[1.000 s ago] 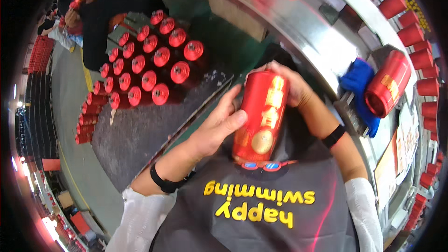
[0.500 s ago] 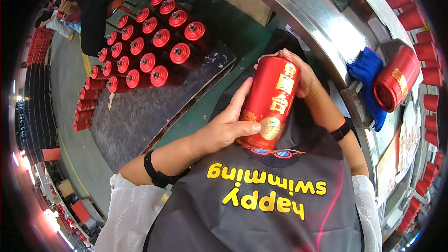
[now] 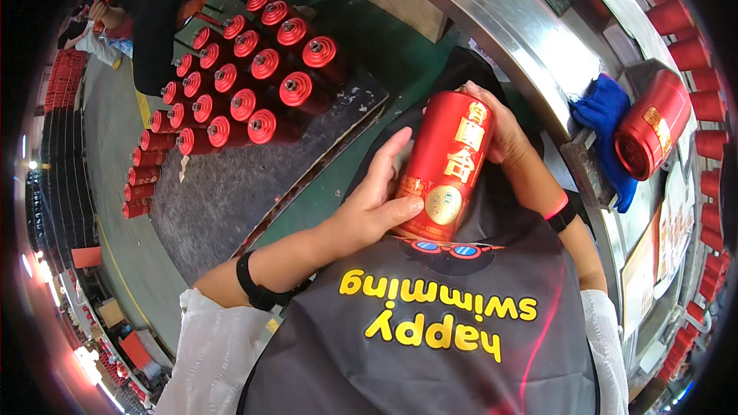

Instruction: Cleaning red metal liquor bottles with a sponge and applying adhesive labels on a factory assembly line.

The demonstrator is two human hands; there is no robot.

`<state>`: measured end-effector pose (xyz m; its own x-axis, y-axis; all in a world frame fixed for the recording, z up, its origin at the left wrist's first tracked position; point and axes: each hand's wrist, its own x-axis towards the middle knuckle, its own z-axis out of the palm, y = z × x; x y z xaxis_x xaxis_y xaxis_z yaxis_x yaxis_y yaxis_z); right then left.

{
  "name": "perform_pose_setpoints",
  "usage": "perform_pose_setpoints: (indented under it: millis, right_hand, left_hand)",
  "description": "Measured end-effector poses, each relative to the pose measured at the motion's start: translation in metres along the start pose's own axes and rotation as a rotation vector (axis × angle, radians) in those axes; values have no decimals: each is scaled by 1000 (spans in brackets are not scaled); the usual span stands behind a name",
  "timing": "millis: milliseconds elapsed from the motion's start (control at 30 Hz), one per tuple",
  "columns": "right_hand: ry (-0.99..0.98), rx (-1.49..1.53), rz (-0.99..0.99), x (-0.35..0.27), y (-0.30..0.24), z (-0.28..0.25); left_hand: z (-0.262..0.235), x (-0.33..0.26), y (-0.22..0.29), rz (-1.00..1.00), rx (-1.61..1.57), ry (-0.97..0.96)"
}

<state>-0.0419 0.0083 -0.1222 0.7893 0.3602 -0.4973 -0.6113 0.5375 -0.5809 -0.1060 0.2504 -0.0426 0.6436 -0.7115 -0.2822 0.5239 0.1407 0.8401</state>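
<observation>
A red cylindrical bottle point(image 3: 441, 165) with gold lettering and a round gold seal is held tilted above my dark apron point(image 3: 453, 300). My right hand point(image 3: 503, 127) wraps round its upper right side, several fingers hidden behind it. At the lower left, my left hand point(image 3: 373, 196) keeps its thumb on the bottle's front. The left index finger stretches up, a little apart from the bottle's edge; its other fingers are partly hidden behind the bottle.
Several red bottles point(image 3: 243, 104) stand in rows on a dark worn board point(image 3: 207, 207) at left. To the right, another red bottle point(image 3: 653, 124) lies on a blue cloth point(image 3: 602, 119) by a metal bench point(image 3: 530, 38). A person point(image 3: 165, 15) at far left holds a red bottle.
My left hand has shifted slightly left, and its index finger has come off the bottle's edge. The bottle has turned a little. The person at far left has moved their bottle.
</observation>
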Motion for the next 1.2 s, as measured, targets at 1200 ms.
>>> perform_pose_setpoints:
  millis: [1200]
  right_hand:
    - [475, -662, 226, 0, -26, 33]
  left_hand:
    - [-29, 4, 10, 715, 1171, 49]
